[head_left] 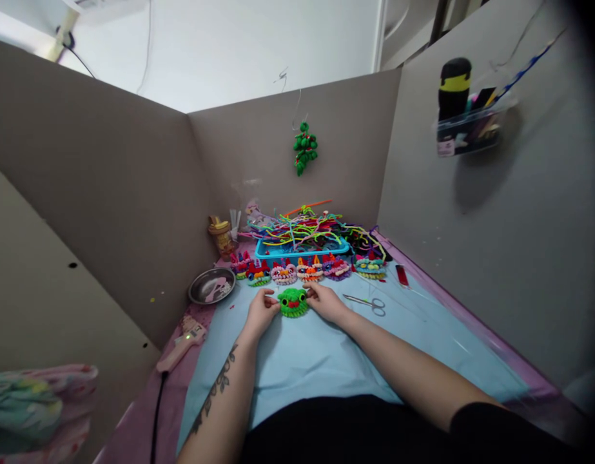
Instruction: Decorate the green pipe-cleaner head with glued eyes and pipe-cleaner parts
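Note:
A green fuzzy animal face (293, 312) made of pipe cleaners lies in front of me on the light blue cloth (316, 361). It has round dark eyes and a red piece in the middle. My left hand (263, 313) holds its left edge with curled fingers. On the opposite side, my right hand (325, 302) grips the right edge near the eye; some fingertips are hidden. Behind it stands a row of similar colourful faces, among them a pink-white one (283, 273) and an orange one (310, 269). Scissors (367, 303) lie right of my right hand.
A blue tray (302, 254) heaped with pipe cleaners (297, 225) stands at the back. On the left are a metal bowl (198, 291) and a pink glue gun (181, 348) with a cord. Grey panels (258, 154) enclose the table; a bin (471, 132) hangs on the right.

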Tool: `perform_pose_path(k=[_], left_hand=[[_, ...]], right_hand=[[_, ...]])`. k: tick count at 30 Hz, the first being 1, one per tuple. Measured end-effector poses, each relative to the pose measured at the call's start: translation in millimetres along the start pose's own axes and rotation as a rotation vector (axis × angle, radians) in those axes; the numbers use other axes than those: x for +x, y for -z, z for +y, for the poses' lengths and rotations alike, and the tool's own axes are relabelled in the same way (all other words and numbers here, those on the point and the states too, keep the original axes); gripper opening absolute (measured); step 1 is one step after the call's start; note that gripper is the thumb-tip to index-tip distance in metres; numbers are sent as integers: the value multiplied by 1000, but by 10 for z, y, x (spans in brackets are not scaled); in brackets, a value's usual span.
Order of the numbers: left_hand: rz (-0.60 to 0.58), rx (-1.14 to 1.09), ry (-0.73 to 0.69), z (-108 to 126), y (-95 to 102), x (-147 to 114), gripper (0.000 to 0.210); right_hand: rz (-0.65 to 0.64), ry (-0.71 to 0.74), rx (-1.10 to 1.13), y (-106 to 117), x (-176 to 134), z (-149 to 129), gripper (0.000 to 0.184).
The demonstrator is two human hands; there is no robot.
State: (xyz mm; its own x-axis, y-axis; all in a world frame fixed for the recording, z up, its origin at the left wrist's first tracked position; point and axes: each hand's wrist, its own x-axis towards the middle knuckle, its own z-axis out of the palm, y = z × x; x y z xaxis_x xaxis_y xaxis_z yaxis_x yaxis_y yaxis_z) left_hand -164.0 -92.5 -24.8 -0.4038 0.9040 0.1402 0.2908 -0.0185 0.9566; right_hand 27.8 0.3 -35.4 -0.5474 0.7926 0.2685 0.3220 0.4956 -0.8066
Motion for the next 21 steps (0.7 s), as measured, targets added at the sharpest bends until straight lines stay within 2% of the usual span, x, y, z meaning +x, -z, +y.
perform_pose_path(k=[9,12,15,18,21], left_hand=[[-4,151,-29,27,-44,-33,30],[21,134,-25,61,-20,-34,32],[121,101,-61,116,33,-27,26],[299,120,-184,219,103,-50,12],[452,91,-330,358,200,-114,23]], right_hand=[[1,-2,28,-30,8,7,41],[13,-6,32,-16,8,4,42],[86,2,42,15,3,0,43],[164,3,102,79,-11,-38,39],[214,-25,184,214,-27,-135,33]])
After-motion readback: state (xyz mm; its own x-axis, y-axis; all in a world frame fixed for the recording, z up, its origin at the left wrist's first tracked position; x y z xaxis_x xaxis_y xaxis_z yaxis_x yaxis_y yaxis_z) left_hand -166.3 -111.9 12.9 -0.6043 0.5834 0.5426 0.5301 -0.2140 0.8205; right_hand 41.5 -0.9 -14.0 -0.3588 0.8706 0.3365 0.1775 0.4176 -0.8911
